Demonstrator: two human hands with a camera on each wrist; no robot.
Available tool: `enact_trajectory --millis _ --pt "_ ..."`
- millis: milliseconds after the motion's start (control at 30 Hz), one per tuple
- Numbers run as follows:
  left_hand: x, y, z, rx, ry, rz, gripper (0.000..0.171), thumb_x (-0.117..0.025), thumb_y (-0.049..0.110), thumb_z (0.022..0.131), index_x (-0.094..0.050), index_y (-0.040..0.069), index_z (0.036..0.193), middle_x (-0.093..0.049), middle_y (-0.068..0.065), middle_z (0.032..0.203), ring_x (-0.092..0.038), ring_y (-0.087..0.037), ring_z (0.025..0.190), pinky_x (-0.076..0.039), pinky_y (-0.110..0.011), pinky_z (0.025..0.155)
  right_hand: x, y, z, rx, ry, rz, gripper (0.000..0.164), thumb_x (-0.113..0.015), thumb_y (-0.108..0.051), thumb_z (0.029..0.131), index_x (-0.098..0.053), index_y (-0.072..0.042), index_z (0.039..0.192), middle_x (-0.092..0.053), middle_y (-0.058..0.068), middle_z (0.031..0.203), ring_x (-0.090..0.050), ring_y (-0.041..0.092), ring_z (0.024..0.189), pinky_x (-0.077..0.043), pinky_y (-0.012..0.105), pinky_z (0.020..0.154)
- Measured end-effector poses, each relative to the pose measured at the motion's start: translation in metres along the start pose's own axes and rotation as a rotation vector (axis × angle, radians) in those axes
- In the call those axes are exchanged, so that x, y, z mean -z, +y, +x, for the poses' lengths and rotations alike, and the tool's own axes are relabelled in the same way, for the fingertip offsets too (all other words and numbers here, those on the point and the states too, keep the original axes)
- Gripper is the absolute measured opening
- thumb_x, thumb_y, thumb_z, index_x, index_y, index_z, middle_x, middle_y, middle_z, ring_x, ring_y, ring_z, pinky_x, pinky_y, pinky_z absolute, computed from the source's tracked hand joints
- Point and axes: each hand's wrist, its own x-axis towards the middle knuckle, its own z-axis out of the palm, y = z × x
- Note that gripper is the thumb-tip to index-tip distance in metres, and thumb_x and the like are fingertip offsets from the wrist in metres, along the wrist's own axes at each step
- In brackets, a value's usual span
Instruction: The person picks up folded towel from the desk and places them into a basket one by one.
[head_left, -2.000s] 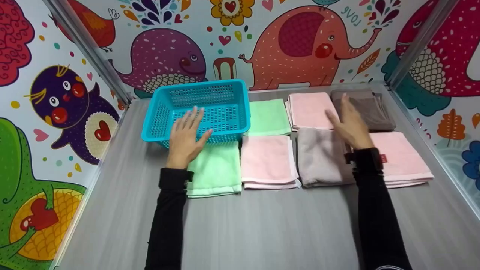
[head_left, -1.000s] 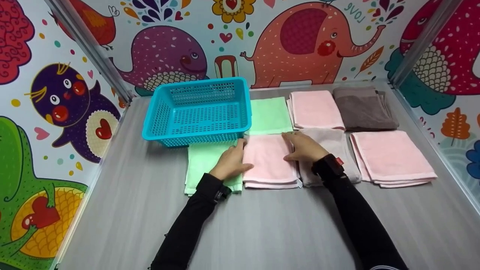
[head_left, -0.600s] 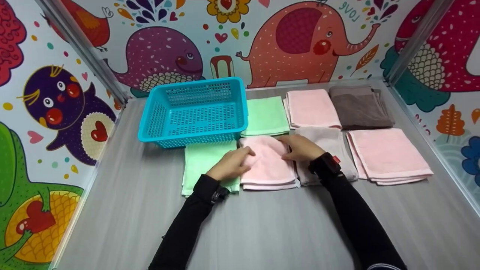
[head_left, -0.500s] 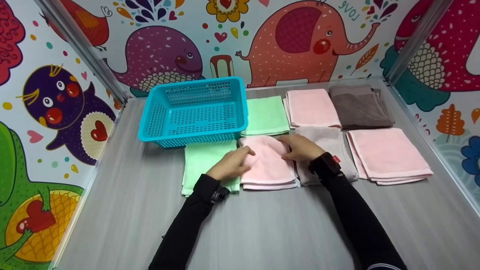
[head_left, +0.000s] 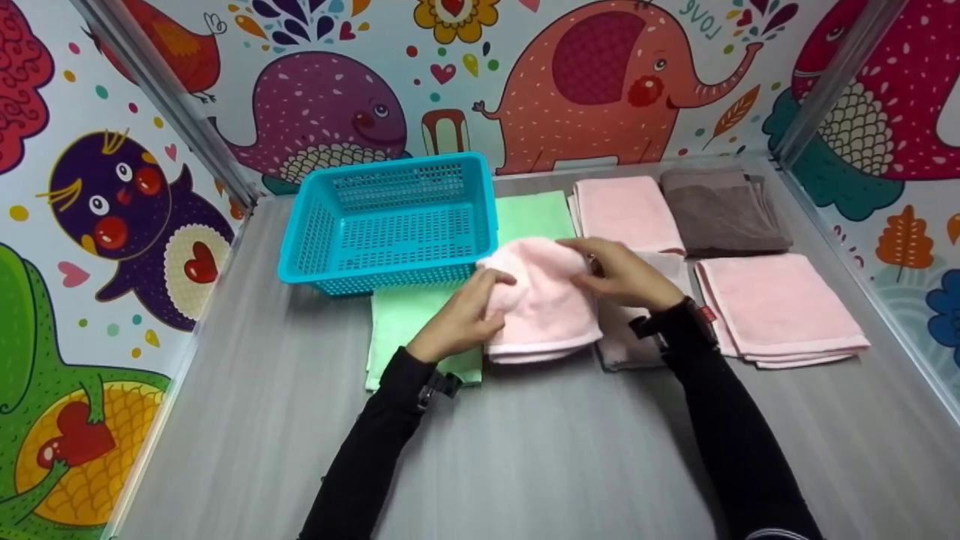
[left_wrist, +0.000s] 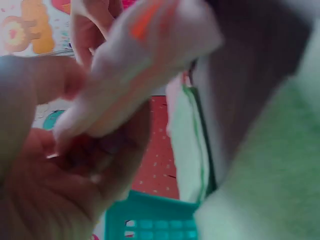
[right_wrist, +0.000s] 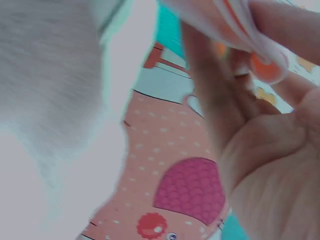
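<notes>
A folded pink towel (head_left: 540, 307) is raised off the table between both hands, its top bunched and its hemmed edge hanging toward the front. My left hand (head_left: 465, 315) grips its left side; the left wrist view shows the towel's folded edge (left_wrist: 125, 70) between thumb and fingers. My right hand (head_left: 619, 274) pinches the upper right corner, and the right wrist view shows the layered edge (right_wrist: 240, 30) held there. Under the left forearm side lies a folded green towel (head_left: 412, 330). A light grey-beige towel (head_left: 637, 345) lies partly hidden beneath the right hand.
A turquoise perforated basket (head_left: 382, 270) stands at the back left. Behind the hands lie another green towel (head_left: 536, 214), a pink towel (head_left: 626, 214) and a dark brown towel (head_left: 724, 214). A further pink towel (head_left: 780, 307) is at the right. Patterned walls enclose the grey table (head_left: 525, 457).
Both hands have come in from over the basket and the right-hand towels to the middle pink towel. They have taken hold of its sides and lifted it, bunching its top.
</notes>
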Motion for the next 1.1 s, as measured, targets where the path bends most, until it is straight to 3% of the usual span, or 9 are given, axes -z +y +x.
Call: enact_trajectory --millis 167,333,433,667,800,933,1100 --pt "0.004 0.007 -0.002 -0.032 0.057 -0.042 0.046 -0.059 0.006 0.078 -0.049 0.010 0.122 -0.047 -0.010 0.130 -0.046 -0.020 0.119 -0.039 -0.039 0.102 0.010 -0.009 -0.005 0.025 0.018 0.051 0.049 -0.070 -0.002 0.084 -0.056 -0.007 0.131 -0.062 0.008 0.120 -0.060 0.017 0.092 -0.050 0.031 0.082" --pt "0.005 0.009 0.004 -0.049 0.088 -0.003 0.048 -0.060 0.006 0.079 -0.049 0.010 0.126 -0.048 -0.009 0.128 -0.048 -0.018 0.112 -0.043 -0.035 0.096 0.018 -0.010 -0.001 0.035 0.047 0.022 0.053 -0.071 -0.001 0.082 -0.056 -0.006 0.132 -0.063 0.010 0.118 -0.060 0.018 0.089 -0.049 0.031 0.080" --pt "0.014 0.010 0.006 -0.028 0.135 0.014 0.050 -0.061 0.005 0.080 -0.050 0.010 0.128 -0.048 -0.010 0.128 -0.049 -0.019 0.109 -0.046 -0.035 0.091 0.021 -0.013 0.010 0.060 0.084 0.025 0.053 -0.071 -0.002 0.083 -0.055 -0.006 0.133 -0.062 0.010 0.118 -0.059 0.019 0.084 -0.050 0.030 0.075" --pt "0.061 -0.009 0.015 0.075 0.300 0.049 0.046 -0.057 0.002 0.086 -0.055 0.014 0.130 -0.047 -0.012 0.113 -0.047 -0.021 0.093 -0.049 -0.033 0.074 0.022 -0.039 0.073 0.069 0.164 -0.015 0.055 -0.068 -0.008 0.087 -0.051 -0.017 0.138 -0.059 0.006 0.113 -0.054 0.018 0.076 -0.048 0.033 0.069" --pt "0.091 -0.028 0.025 0.196 0.376 0.079 0.040 -0.056 0.003 0.091 -0.062 0.021 0.126 -0.047 -0.012 0.115 -0.049 -0.021 0.100 -0.050 -0.033 0.078 0.011 -0.047 0.119 0.033 0.226 -0.017 0.055 -0.066 -0.003 0.086 -0.049 -0.019 0.135 -0.055 0.009 0.113 -0.055 0.017 0.086 -0.049 0.031 0.074" --pt "0.110 -0.046 0.034 0.272 0.387 0.109 0.039 -0.055 0.001 0.093 -0.063 0.018 0.127 -0.048 -0.013 0.123 -0.049 -0.023 0.112 -0.046 -0.035 0.090 -0.004 -0.046 0.155 0.003 0.282 -0.047 0.044 -0.063 0.000 0.086 -0.049 -0.016 0.125 -0.049 0.010 0.106 -0.050 0.018 0.087 -0.046 0.028 0.074" --pt "0.119 -0.061 0.042 0.317 0.364 0.148 0.039 -0.050 0.001 0.096 -0.058 0.011 0.132 -0.048 -0.013 0.132 -0.046 -0.024 0.124 -0.041 -0.036 0.100 -0.020 -0.039 0.178 -0.055 0.330 -0.072 0.020 -0.062 -0.005 0.090 -0.062 -0.014 0.108 -0.046 0.009 0.102 -0.047 0.019 0.080 -0.041 0.028 0.072"
